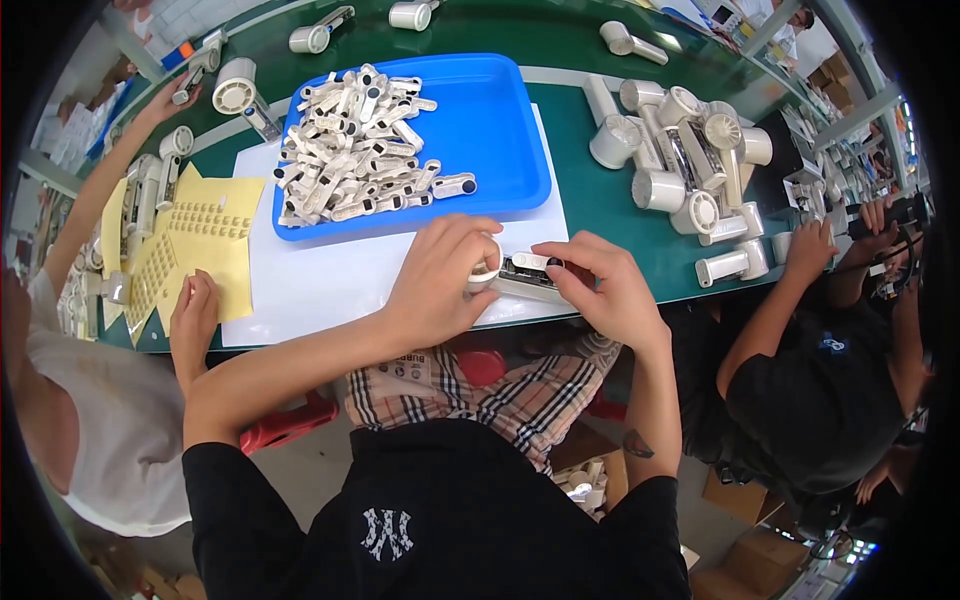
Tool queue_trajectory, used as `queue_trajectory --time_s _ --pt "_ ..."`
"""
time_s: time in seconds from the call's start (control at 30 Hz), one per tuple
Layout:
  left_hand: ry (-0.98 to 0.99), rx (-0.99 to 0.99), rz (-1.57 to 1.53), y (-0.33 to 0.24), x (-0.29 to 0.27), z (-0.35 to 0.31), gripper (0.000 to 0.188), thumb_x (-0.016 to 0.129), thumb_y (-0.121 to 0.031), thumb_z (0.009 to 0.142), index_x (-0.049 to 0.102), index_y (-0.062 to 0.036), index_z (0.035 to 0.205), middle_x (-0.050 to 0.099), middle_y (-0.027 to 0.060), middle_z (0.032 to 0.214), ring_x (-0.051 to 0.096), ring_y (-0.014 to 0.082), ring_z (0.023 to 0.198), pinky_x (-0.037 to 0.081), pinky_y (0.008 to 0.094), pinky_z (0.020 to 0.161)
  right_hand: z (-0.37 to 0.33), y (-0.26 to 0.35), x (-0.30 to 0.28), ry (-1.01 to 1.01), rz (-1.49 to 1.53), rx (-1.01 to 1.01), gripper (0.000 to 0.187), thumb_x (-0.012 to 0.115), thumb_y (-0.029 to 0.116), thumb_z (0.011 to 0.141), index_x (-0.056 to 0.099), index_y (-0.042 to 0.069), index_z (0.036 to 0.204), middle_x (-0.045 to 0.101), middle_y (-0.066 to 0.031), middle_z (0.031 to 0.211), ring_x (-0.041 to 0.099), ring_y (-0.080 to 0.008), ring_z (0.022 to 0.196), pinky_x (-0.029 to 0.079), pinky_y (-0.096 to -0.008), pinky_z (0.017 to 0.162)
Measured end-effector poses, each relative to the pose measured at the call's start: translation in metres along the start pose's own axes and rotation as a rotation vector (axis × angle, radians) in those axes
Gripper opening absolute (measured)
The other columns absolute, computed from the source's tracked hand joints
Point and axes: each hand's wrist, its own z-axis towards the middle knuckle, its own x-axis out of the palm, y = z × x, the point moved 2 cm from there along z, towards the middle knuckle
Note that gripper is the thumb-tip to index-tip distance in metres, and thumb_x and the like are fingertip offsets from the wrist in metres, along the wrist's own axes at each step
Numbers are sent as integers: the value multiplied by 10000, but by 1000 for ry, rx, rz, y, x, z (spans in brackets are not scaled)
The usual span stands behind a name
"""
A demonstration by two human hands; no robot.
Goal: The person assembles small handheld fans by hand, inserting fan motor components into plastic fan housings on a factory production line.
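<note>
My left hand [440, 272] is closed round the round head of a white handheld fan, mostly hidden by the fingers. The fan's handle [535, 289] points to the right over the white sheet [400, 262], and dark inner parts show along its side. My right hand [608, 287] pinches a small white cover strip [530, 261] with a dark round end, held against the handle. Beyond my hands, a blue tray [490, 120] holds a heap of similar white cover strips [350, 150] on its left side.
A pile of white handheld fans [690, 150] lies on the green table [570, 95] to the right. Yellow sheets with small pads [215, 230] lie to the left. One co-worker's hand [195, 310] rests near them; another co-worker's arm [775, 305] reaches in at right.
</note>
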Motion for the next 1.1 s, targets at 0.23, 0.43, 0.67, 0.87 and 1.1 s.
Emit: queue_trajectory --time_s 0.23,0.43,0.67,0.87,1.1 --pt "167 -80 -26 -5 -8 13 435 828 -86 678 532 -109 995 627 75 1098 562 308 1031 431 415 876 4 1 2 28 -140 -39 235 720 92 862 722 46 1093 582 -91 870 577 -220 685 472 -342 629" --pt "168 -164 -81 4 3 15 439 816 -112 714 584 -109 1086 658 56 1012 590 293 958 460 409 852 4 5 4 -82 -73 -54 202 683 52 870 715 52 1070 575 -92 877 579 -220 680 471 -331 616" --pt "102 -170 -99 3 9 17 484 817 -104 705 606 -114 1140 675 54 1002 598 280 984 467 409 874 4 -5 3 -145 -26 -150 252 613 -36 872 700 47 1094 597 -76 885 563 -150 688 445 -273 626" --pt "120 -168 -73 5 9 18 475 819 -101 703 612 -112 1130 676 50 992 597 281 978 467 405 870 0 6 -3 -89 46 -60 262 659 -41 847 697 40 1093 582 -76 870 571 -165 699 454 -293 632" --pt "106 -173 -101 4 10 19 472 816 -101 707 611 -108 1133 676 51 988 602 288 971 479 405 846 -1 7 -9 -146 -158 -262 268 724 52 846 677 36 1110 584 -93 898 605 -257 804 493 -377 730"
